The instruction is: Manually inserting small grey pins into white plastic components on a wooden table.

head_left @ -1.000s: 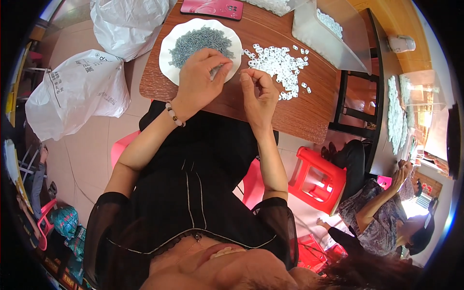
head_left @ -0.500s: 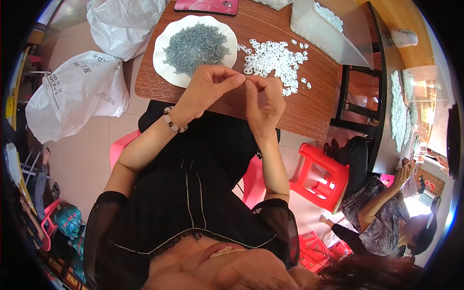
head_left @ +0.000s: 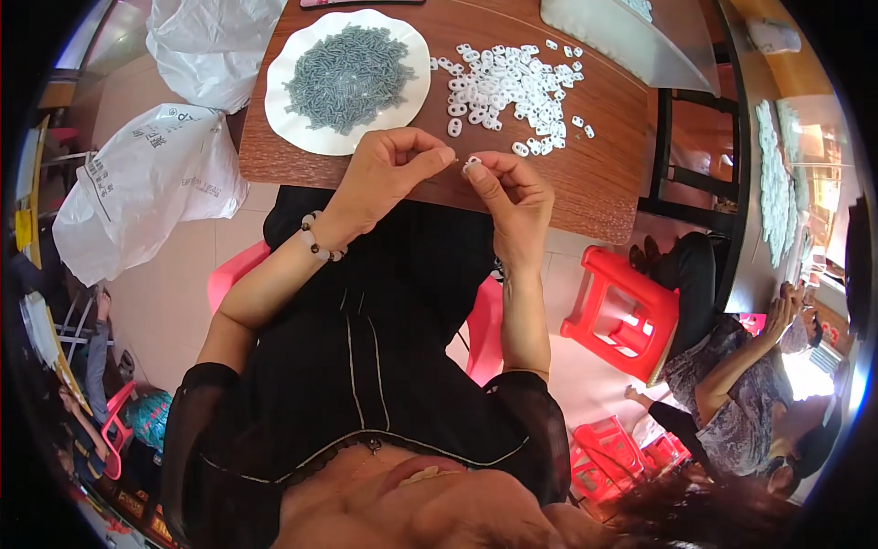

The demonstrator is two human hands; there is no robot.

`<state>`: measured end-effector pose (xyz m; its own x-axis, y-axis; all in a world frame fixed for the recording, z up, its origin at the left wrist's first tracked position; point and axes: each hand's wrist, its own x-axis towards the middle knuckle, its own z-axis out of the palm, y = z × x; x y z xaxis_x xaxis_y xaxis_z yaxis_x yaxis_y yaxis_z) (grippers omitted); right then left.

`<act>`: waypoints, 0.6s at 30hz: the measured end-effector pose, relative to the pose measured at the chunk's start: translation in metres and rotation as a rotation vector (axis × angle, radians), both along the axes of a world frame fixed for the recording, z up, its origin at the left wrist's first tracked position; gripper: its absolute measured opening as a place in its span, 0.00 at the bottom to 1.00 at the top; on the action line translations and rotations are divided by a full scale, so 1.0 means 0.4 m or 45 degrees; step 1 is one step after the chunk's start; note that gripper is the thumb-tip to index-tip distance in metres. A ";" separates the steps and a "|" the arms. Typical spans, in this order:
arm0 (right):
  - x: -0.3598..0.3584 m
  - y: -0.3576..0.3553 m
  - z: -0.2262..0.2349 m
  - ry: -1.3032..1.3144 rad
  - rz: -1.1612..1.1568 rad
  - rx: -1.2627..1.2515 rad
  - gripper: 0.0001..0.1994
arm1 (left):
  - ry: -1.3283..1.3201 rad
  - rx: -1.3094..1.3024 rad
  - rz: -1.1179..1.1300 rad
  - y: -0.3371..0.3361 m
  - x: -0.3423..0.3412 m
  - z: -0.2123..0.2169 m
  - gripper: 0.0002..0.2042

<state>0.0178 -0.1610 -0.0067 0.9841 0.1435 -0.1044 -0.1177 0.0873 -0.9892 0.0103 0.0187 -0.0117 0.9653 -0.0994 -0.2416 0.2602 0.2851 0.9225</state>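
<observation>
Over the near edge of the wooden table [head_left: 585, 201], my two hands face each other with their fingertips a small gap apart. My left hand [head_left: 380, 178] pinches something tiny; only a small brownish tip shows beyond thumb and forefinger. Between the thumb and forefinger of my right hand [head_left: 523, 201] is a small white two-hole piece [head_left: 474, 162]. Beyond the left hand stands a white wavy-rimmed plate [head_left: 416, 59], heaped with small grey rod-shaped pieces [head_left: 347, 78]. A loose pile of white two-hole pieces [head_left: 498, 87] lies on the table beyond the right hand.
A translucent bin [head_left: 622, 41] stands at the table's far right. White sacks [head_left: 151, 183] are on the left. To the right are a red stool [head_left: 626, 306] and another person [head_left: 732, 393] working at a dark table with pale pieces [head_left: 777, 183].
My fingertips have drawn slightly apart, and the white piece now shows in my right fingers. The whole view has shifted, so the plate and pile sit higher in the picture.
</observation>
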 end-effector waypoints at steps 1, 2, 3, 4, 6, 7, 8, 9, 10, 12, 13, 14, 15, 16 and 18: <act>-0.002 0.004 0.006 0.014 -0.001 0.021 0.07 | 0.004 0.005 -0.005 -0.002 -0.001 0.000 0.07; -0.004 0.006 0.010 0.028 -0.002 0.043 0.07 | 0.010 -0.004 -0.009 -0.003 -0.003 0.002 0.07; -0.006 0.006 0.013 0.030 -0.006 0.047 0.07 | 0.015 -0.014 -0.014 -0.005 -0.004 0.003 0.07; -0.007 0.006 0.016 0.016 -0.005 0.017 0.07 | 0.017 -0.011 -0.018 -0.006 -0.004 0.002 0.07; -0.010 0.005 0.014 0.004 -0.006 -0.011 0.07 | -0.057 0.083 -0.021 -0.007 -0.005 0.001 0.07; -0.011 0.005 0.012 -0.044 -0.013 -0.061 0.07 | -0.055 0.086 -0.023 -0.007 -0.006 0.001 0.07; -0.012 0.005 0.010 -0.092 -0.020 -0.112 0.07 | -0.051 0.102 -0.032 -0.006 -0.007 0.001 0.07; -0.014 0.005 0.010 -0.090 -0.021 -0.110 0.07 | -0.047 0.116 -0.040 -0.006 -0.007 0.000 0.07; -0.016 0.005 0.011 -0.103 -0.028 -0.128 0.07 | -0.045 0.117 -0.041 -0.006 -0.007 -0.001 0.07; -0.018 0.008 0.014 -0.114 -0.034 -0.145 0.07 | -0.062 0.128 -0.040 -0.005 -0.008 -0.004 0.06; -0.020 0.012 0.017 -0.130 -0.048 -0.135 0.07 | -0.060 0.128 -0.040 -0.005 -0.008 -0.003 0.06; -0.020 0.016 0.018 -0.147 -0.061 -0.125 0.07 | -0.064 0.138 -0.044 -0.003 -0.009 -0.002 0.06; -0.022 0.015 0.015 -0.148 -0.063 -0.123 0.07 | -0.072 0.149 -0.051 -0.005 -0.010 0.000 0.06; -0.024 0.014 0.009 -0.158 -0.069 -0.130 0.06 | -0.073 0.151 -0.052 -0.007 -0.011 0.001 0.06; -0.025 0.015 0.006 -0.167 -0.073 -0.138 0.06 | -0.116 0.206 -0.027 -0.008 -0.012 0.002 0.06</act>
